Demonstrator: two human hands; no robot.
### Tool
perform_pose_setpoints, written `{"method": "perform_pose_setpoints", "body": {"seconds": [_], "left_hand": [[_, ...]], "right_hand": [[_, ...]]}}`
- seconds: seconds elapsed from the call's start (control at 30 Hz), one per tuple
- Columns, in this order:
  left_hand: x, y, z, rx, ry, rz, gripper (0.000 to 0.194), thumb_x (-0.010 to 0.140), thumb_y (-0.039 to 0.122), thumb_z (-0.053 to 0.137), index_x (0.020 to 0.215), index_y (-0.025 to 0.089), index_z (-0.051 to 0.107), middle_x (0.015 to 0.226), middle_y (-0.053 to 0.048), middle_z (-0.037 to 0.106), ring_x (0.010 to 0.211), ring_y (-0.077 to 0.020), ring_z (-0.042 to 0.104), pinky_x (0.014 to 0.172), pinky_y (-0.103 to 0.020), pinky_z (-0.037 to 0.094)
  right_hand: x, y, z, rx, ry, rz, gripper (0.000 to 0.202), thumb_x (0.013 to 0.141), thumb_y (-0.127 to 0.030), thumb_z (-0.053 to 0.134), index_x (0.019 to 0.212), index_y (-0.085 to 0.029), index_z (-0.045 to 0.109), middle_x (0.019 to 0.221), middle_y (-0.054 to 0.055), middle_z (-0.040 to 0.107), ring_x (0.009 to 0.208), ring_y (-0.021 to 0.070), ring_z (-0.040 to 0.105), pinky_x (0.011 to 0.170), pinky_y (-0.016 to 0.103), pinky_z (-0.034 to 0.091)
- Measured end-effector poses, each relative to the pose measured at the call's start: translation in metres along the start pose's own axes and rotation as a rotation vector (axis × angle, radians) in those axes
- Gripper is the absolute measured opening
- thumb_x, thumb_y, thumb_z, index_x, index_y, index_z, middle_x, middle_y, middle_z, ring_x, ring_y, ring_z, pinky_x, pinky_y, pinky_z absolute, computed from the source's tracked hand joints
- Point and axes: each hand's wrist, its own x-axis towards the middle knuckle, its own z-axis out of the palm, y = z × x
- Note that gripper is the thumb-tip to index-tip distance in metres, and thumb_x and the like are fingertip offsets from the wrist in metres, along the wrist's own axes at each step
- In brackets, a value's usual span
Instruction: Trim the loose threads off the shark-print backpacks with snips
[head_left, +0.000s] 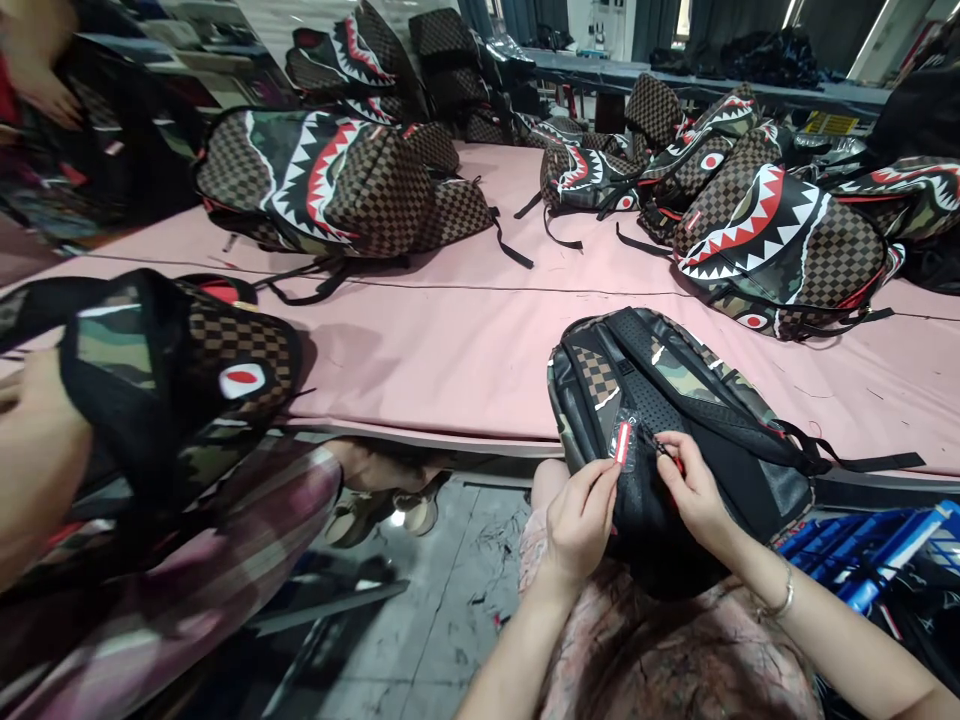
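Backpack (675, 395) overhangs pink table (420, 350); shark-mouth bags (780, 235) lie beyond.

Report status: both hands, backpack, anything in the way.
Left hand pinching clear red-labelled packet. Right hand at small dark piece beside it, grip unclear. Backpack strap side up, at pink table edge. No obstruction seen.

At near right, across the edge of the table (420, 350): a bag (686, 410), with a tag (623, 443) over it, between left hand (579, 518) and right hand (696, 490). At near left, just right of a co-worker's hand (34, 450): a second bag (244, 365). Farther back on the table: a third bag (375, 195) left, several others (780, 245) right.
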Motion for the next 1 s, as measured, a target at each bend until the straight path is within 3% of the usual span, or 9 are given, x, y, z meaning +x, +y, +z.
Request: {"method": "perform_pose_setpoints", "body": {"seconds": [0.17, 0.27, 0.5, 0.77, 1.0], "left_hand": [[0.003, 0.001, -0.001, -0.048, 0.003, -0.052, 0.021, 0.076, 0.007, 0.057, 0.094, 0.017, 0.062, 0.090, -0.006, 0.065, 0.083, -0.0145, 0.062, 0.076, -0.026, 0.053], [0.006, 0.002, -0.002, -0.088, -0.016, -0.082, 0.020, 0.076, 0.006, 0.056, 0.093, 0.017, 0.062, 0.091, -0.006, 0.064, 0.084, -0.0141, 0.062, 0.078, -0.026, 0.052], [0.009, 0.005, -0.005, -0.072, -0.065, -0.070, 0.021, 0.078, 0.007, 0.054, 0.095, 0.017, 0.062, 0.096, -0.007, 0.063, 0.089, -0.0151, 0.061, 0.080, -0.027, 0.052], [0.017, 0.010, -0.005, -0.031, -0.027, -0.111, 0.019, 0.076, 0.005, 0.056, 0.091, 0.016, 0.060, 0.092, -0.006, 0.063, 0.085, -0.0136, 0.061, 0.079, -0.026, 0.052], [0.017, 0.012, -0.004, -0.029, -0.037, -0.099, 0.018, 0.077, 0.007, 0.054, 0.092, 0.016, 0.060, 0.092, -0.006, 0.063, 0.085, -0.0141, 0.061, 0.078, -0.027, 0.052]], "right_hand": [[-0.004, 0.001, -0.027, -0.491, 0.018, -0.419, 0.019, 0.085, -0.020, 0.047, 0.102, -0.018, 0.055, 0.087, 0.007, 0.063, 0.081, 0.0179, 0.058, 0.075, 0.032, 0.048], [-0.005, -0.001, -0.032, -0.630, -0.033, -0.542, 0.020, 0.086, -0.018, 0.047, 0.102, -0.017, 0.058, 0.090, 0.008, 0.065, 0.085, 0.0189, 0.059, 0.077, 0.033, 0.048], [-0.005, -0.011, -0.024, -0.717, -0.098, -0.523, 0.022, 0.088, -0.019, 0.042, 0.101, -0.014, 0.059, 0.089, 0.009, 0.065, 0.084, 0.0177, 0.061, 0.077, 0.030, 0.049], [-0.009, -0.012, -0.036, -0.699, -0.086, -0.523, 0.020, 0.088, -0.020, 0.043, 0.102, -0.015, 0.057, 0.091, 0.009, 0.065, 0.084, 0.0176, 0.060, 0.076, 0.029, 0.048], [-0.002, -0.015, -0.023, -0.750, -0.085, -0.533, 0.023, 0.089, -0.021, 0.042, 0.104, -0.014, 0.058, 0.088, 0.008, 0.065, 0.081, 0.0168, 0.059, 0.074, 0.027, 0.047]]}}
